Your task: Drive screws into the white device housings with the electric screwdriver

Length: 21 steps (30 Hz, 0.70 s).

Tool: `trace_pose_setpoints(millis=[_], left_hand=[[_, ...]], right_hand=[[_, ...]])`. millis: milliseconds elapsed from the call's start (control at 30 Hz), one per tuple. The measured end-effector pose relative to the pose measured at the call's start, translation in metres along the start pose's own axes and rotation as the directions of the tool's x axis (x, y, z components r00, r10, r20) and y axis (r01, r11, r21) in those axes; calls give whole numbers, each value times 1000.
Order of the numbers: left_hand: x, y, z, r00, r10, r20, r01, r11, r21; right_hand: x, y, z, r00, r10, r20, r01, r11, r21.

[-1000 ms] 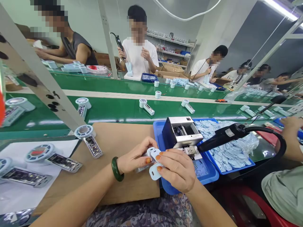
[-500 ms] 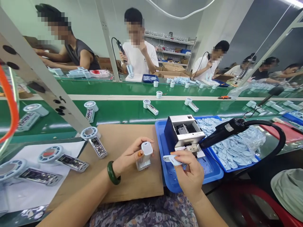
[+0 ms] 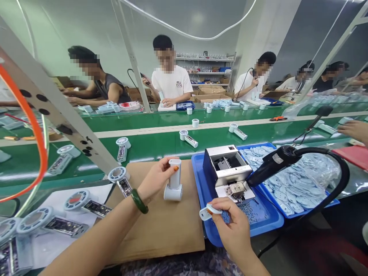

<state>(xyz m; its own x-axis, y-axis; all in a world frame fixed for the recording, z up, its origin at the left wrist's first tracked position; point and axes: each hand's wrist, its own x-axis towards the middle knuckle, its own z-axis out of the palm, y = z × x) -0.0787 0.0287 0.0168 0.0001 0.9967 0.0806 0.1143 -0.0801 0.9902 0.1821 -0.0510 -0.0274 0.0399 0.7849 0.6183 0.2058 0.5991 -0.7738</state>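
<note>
Pale-blue plastic tag (image 3: 209,212) pinched in right hand (image 3: 232,226) above blue tray (image 3: 268,225); left hand (image 3: 155,180) closed round white upright device (image 3: 174,179), standing on cardboard sheet (image 3: 163,230). Silver bench machine (image 3: 227,165) on tray; black heat gun (image 3: 277,161) just beside.

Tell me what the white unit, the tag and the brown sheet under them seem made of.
The unit looks like white moulded plastic, smooth with a soft sheen and clean edges. The tag looks like pale plastic or silicone; its matte surface leaves that open. The sheet looks like plain cardboard, matte and unglazed.
</note>
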Motion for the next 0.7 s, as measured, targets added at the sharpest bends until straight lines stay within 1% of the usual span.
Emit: trace_pose_setpoints(millis=[67,133,200,233,300,367,433,500,533,567,633,700], left_hand=[[-2,-2,4,999,53,-7,-52,993,108],[-6,-8,8,986,169,14,-165,941,295],[-12,-16,12,954,285,93,-294,827,479],[-14,-20,13,934,326,146,-352,763,542],[-12,-26,13,885,374,277,-461,625,630],[0,-29,10,825,380,418,-561,468,683],[26,-28,2,779,345,524,-625,350,698],[62,-27,-10,760,298,578,-649,290,704],[83,-26,-17,756,275,594,-653,258,712],[103,-27,-24,758,253,602,-651,226,725],[141,-31,-38,775,211,596,-630,170,758],[169,-40,-50,806,165,568,-589,125,799]], right_hand=[[0,2,-1,1000,-6,6,6,1000,-4],[0,4,-1,1000,-16,13,16,1000,-12],[-1,5,-1,1000,-24,20,24,1000,-18],[-1,5,-2,999,-24,23,25,1000,-19],[-2,4,-2,999,-25,22,26,999,-20],[-1,3,-3,999,-41,25,41,999,-28],[2,1,-1,995,-87,44,90,994,-62],[6,-2,6,980,-185,75,193,974,-122],[8,-3,12,962,-256,94,268,951,-154],[11,-4,18,936,-333,112,349,919,-186],[16,-4,35,874,-466,142,487,835,-256],[18,-1,52,821,-544,172,568,751,-338]])
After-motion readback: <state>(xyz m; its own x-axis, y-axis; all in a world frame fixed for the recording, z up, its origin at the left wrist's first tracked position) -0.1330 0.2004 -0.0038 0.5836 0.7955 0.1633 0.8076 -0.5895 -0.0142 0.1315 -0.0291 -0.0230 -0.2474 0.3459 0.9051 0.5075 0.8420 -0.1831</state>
